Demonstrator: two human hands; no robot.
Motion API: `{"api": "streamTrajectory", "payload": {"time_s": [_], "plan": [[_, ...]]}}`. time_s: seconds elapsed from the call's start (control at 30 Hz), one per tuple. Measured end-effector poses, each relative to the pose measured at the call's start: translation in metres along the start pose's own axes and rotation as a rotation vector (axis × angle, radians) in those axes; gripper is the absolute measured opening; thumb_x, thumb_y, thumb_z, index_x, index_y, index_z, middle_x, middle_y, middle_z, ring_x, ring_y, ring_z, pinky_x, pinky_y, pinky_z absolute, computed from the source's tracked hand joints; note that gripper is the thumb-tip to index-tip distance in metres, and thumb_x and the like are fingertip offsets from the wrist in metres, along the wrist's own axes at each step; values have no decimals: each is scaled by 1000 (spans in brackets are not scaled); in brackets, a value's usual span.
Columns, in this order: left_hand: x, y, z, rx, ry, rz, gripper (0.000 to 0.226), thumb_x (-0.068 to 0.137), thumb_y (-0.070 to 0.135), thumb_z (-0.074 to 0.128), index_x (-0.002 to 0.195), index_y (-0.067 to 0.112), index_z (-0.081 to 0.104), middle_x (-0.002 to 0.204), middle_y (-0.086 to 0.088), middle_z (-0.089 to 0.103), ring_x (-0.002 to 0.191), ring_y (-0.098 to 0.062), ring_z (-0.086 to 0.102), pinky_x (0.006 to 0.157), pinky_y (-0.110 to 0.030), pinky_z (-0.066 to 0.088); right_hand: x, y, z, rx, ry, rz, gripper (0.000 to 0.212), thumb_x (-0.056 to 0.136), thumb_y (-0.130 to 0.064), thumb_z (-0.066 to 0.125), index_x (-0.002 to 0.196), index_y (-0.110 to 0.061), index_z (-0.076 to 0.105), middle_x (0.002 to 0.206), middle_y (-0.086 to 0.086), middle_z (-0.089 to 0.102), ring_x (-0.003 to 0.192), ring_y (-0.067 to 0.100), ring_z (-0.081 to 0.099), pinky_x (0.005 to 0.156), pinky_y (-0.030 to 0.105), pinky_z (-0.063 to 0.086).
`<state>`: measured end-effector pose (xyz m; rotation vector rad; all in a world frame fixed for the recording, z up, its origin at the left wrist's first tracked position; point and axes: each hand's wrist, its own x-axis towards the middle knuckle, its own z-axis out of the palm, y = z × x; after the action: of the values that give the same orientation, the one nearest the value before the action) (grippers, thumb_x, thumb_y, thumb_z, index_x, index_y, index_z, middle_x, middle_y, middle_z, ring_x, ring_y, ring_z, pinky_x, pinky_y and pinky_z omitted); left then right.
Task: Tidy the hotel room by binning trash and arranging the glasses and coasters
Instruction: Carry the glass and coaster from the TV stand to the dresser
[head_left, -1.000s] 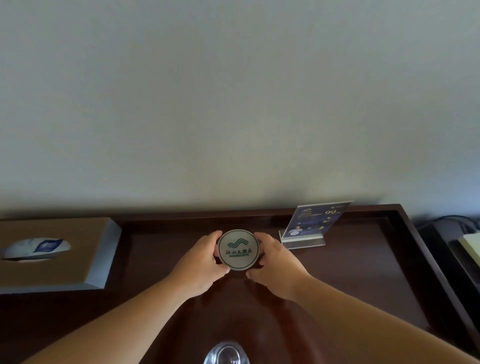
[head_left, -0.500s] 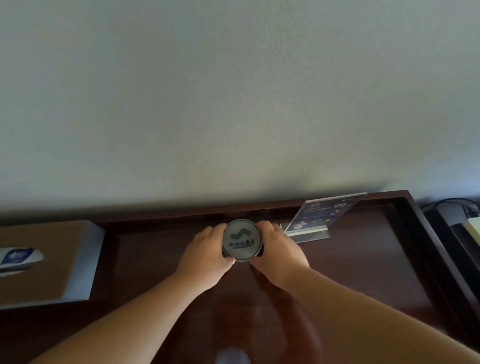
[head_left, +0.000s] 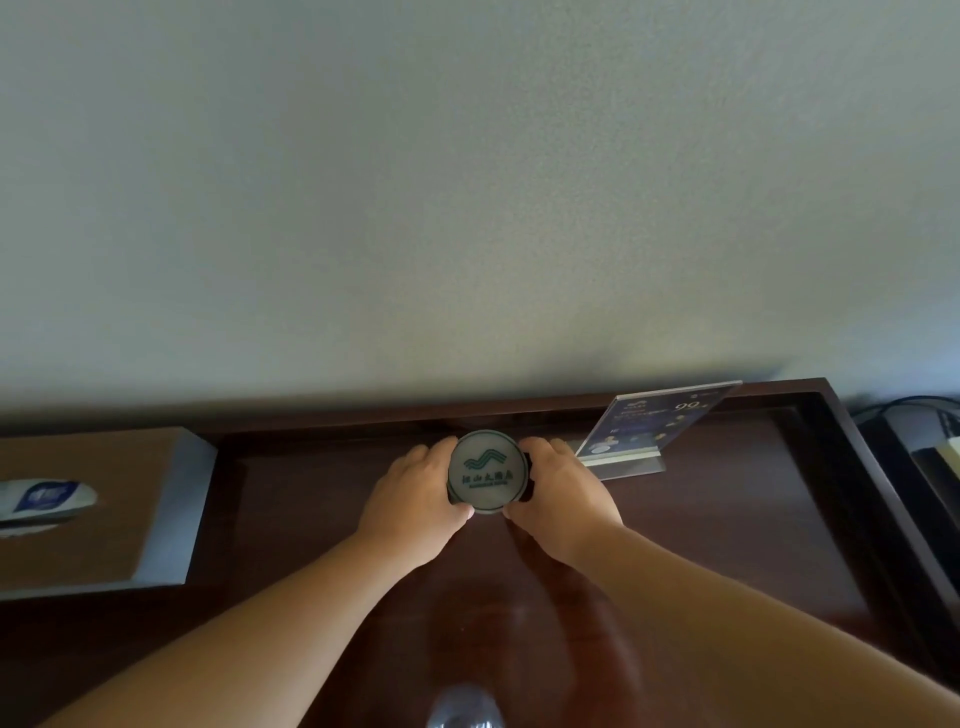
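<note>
A round white coaster (head_left: 487, 473) with a green wave logo sits on top of something dark that my hands hide, in the back middle of a dark wooden tray (head_left: 852, 499). My left hand (head_left: 415, 506) grips it from the left and my right hand (head_left: 563, 501) grips it from the right, fingers curled round its sides. The rim of a clear glass (head_left: 465, 709) shows at the bottom edge of the view, blurred.
An acrylic sign holder (head_left: 652, 428) with a blue card stands right of my right hand, near the tray's back rim. A brown tissue box (head_left: 98, 509) sits to the left. Dark equipment and a cable (head_left: 919, 431) lie at the far right. A plain wall rises behind.
Both hands have carried the coaster-topped object farther back on the tray, toward the wall. The view has tilted up, so the glass has slid to the bottom edge.
</note>
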<state>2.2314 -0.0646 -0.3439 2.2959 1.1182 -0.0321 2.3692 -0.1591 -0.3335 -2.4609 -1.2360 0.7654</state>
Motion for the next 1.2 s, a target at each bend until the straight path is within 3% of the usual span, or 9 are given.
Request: {"api": "streamTrajectory", "payload": {"time_s": [0.1, 0.2, 0.37, 0.63, 0.77, 1.0, 1.2], "plan": [[-6, 1, -6, -20, -5, -39, 65, 82, 36, 67, 140, 30, 37, 120, 1, 53, 118, -23, 50, 93, -39, 46, -5, 1, -4, 18, 3, -20, 51, 82, -30, 68, 128, -25, 48, 122, -1, 52, 105, 21, 58, 79, 32, 51], [-20, -1, -16, -33, 11, -62, 64, 88, 39, 60, 144, 28, 33, 116, 2, 53, 111, -20, 53, 90, -36, 47, -16, 2, -11, 64, 25, -47, 51, 83, -31, 68, 130, -28, 48, 120, -4, 55, 105, 17, 58, 78, 30, 50], [-53, 1, -32, -92, 59, -89, 50, 91, 34, 56, 138, 29, 41, 95, 9, 52, 91, -11, 55, 79, -29, 44, -36, 3, -24, 128, 35, -133, 51, 85, -30, 67, 132, -29, 48, 115, -8, 55, 92, 8, 54, 74, 22, 43], [-125, -7, -37, -137, 73, -72, 41, 94, 22, 47, 133, 35, 46, 94, 12, 57, 88, -2, 56, 79, -19, 43, -78, -1, -25, 215, 9, -202, 28, 86, -24, 66, 113, -28, 59, 94, -10, 58, 83, 8, 57, 74, 20, 45], [-154, -12, -33, -151, 89, -60, 43, 94, 19, 47, 133, 36, 46, 98, 15, 55, 90, -1, 55, 81, -16, 43, -105, 0, -23, 243, 21, -214, 25, 85, -22, 66, 108, -30, 60, 94, -12, 58, 84, 4, 55, 67, 9, 38], [-194, -32, -27, -214, 89, -35, 43, 94, 17, 50, 133, 35, 46, 100, 12, 55, 88, -5, 58, 79, -19, 48, -164, 6, -1, 271, 14, -144, 43, 78, -10, 61, 113, -34, 58, 99, -16, 55, 84, -2, 57, 71, 7, 41], [-224, -47, -11, -251, 55, -9, 43, 92, 20, 54, 132, 36, 47, 101, 12, 54, 88, -4, 57, 82, -21, 48, -205, 4, 32, 345, 36, -134, 59, 72, -11, 67, 126, -31, 51, 114, -15, 53, 103, -3, 54, 87, 16, 47]]}}
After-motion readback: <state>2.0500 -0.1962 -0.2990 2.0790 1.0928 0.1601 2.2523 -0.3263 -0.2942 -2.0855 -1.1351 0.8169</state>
